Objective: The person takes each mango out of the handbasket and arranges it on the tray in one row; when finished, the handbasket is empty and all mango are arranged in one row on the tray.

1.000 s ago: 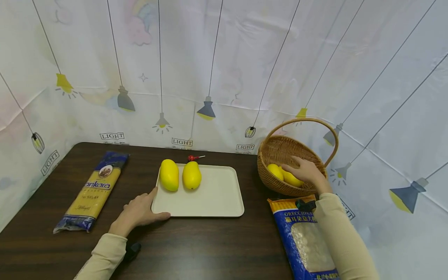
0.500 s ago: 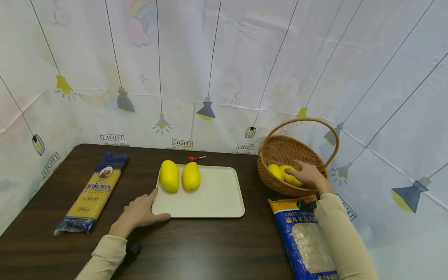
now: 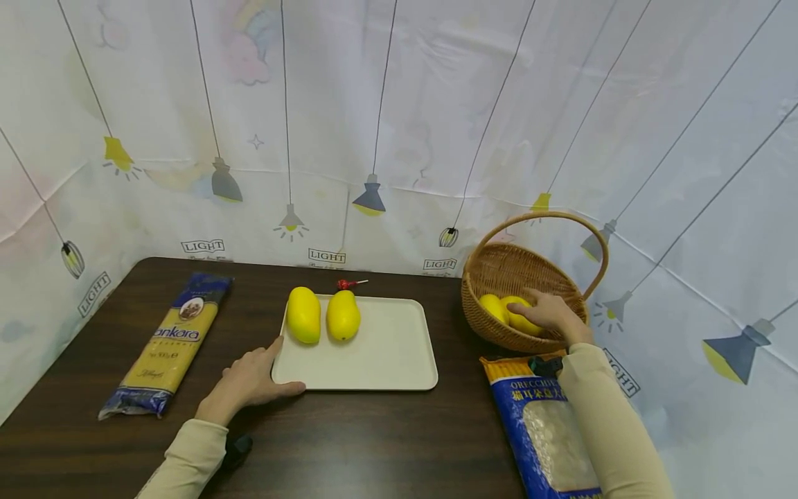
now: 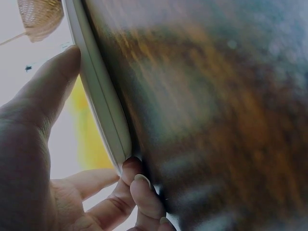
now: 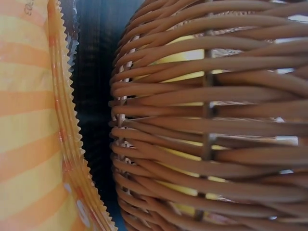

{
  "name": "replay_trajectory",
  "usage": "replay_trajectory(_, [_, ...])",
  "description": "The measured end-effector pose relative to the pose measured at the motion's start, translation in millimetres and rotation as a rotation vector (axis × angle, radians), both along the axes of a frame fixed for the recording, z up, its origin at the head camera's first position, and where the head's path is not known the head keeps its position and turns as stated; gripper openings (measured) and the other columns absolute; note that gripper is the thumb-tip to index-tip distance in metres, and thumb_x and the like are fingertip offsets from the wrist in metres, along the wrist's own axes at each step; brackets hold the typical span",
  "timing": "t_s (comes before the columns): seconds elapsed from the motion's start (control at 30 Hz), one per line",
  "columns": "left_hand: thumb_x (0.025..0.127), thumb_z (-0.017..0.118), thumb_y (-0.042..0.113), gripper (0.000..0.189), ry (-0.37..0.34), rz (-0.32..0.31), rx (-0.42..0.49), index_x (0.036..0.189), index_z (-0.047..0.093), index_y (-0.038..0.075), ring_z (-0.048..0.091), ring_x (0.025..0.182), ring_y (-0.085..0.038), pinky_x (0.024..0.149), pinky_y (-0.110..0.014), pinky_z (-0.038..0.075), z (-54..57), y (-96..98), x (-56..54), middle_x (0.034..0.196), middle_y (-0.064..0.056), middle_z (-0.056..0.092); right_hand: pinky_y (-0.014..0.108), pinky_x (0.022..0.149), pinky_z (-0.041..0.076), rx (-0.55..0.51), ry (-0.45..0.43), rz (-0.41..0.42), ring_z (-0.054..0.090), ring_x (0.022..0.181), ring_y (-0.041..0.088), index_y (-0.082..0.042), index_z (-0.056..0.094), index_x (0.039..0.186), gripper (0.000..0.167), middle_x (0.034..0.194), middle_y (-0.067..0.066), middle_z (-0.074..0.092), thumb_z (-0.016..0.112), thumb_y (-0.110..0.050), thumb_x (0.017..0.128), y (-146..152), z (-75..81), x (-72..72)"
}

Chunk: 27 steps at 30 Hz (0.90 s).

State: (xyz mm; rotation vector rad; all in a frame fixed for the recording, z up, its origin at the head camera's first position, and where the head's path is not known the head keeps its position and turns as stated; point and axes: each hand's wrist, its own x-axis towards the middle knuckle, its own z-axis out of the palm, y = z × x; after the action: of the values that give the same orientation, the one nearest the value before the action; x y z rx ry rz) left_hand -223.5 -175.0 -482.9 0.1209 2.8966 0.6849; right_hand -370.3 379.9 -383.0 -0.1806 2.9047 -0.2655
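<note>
My left hand (image 3: 249,375) holds the near left corner of a cream tray (image 3: 386,350), thumb along the front edge and fingers at the left side. In the left wrist view, the fingertips curl against the tray's rim (image 4: 103,103). Two yellow mangoes stand side by side on the tray, a left one (image 3: 303,315) and a right one (image 3: 343,316). My right hand (image 3: 550,313) reaches into a wicker basket (image 3: 489,334) and grips a mango (image 3: 525,324); its farther fingertips are hidden. Another mango (image 3: 492,305) lies beside it. The right wrist view shows mostly the basket's woven wall (image 5: 207,115).
A yellow and blue pasta packet (image 3: 167,346) lies at the left. In front of the basket is a blue bag of orecchiette (image 3: 530,423), partly under my right forearm. A red lollipop (image 3: 346,284) lies behind the tray. A printed curtain (image 3: 349,104) hangs along the table's back edge.
My right hand has lowered into the basket, its fingers and thumb closing on the right mango. The left hand and the tray have stayed in place.
</note>
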Motion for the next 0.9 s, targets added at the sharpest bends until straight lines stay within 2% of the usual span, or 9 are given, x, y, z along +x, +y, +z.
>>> replay_trajectory(0.4, [0.075, 0.072, 0.073, 0.117, -0.023, 0.010, 0.002, 0.159, 0.026, 0.005, 0.058, 0.119, -0.049, 0.093, -0.076, 0.042, 1.4, 0.2, -0.3, 0.139, -0.030, 0.055, 0.070, 0.108, 0.036, 0.017, -0.065, -0.009, 0.038, 0.136, 0.060, 0.001, 0.022, 0.158, 0.086, 0.152, 0.039, 0.036, 0.044, -0.059, 0.101, 6, -10.1, -8.1])
replay_trajectory(0.6, [0.075, 0.072, 0.073, 0.117, -0.023, 0.008, -0.001, 0.159, 0.026, 0.006, 0.059, 0.117, -0.049, 0.092, -0.075, 0.043, 2.8, -0.2, -0.5, 0.139, -0.030, 0.055, 0.070, 0.109, 0.034, 0.010, -0.108, -0.018, 0.036, 0.138, 0.060, 0.000, 0.019, 0.159, 0.087, 0.155, 0.038, 0.031, 0.043, -0.060, 0.101, 8, -13.8, -10.3])
replay_trajectory(0.7, [0.075, 0.072, 0.072, 0.116, -0.021, 0.011, 0.001, 0.159, 0.026, 0.006, 0.060, 0.116, -0.048, 0.092, -0.074, 0.044, 3.1, -0.1, -0.7, 0.138, -0.029, 0.056, 0.070, 0.109, 0.034, 0.017, -0.117, -0.018, 0.036, 0.137, 0.060, 0.000, 0.019, 0.159, 0.083, 0.155, 0.038, 0.030, 0.043, -0.056, 0.103, 10, -15.2, -11.9])
replay_trajectory(0.9, [0.075, 0.073, 0.071, 0.115, -0.014, 0.010, 0.012, 0.159, 0.027, 0.008, 0.060, 0.117, -0.049, 0.091, -0.073, 0.045, 1.9, -0.1, -0.3, 0.137, -0.029, 0.057, 0.069, 0.108, 0.036, 0.031, -0.100, 0.009, 0.041, 0.134, 0.059, 0.004, 0.026, 0.156, 0.074, 0.151, 0.039, 0.036, 0.052, -0.041, 0.103, 12, -19.2, -15.2])
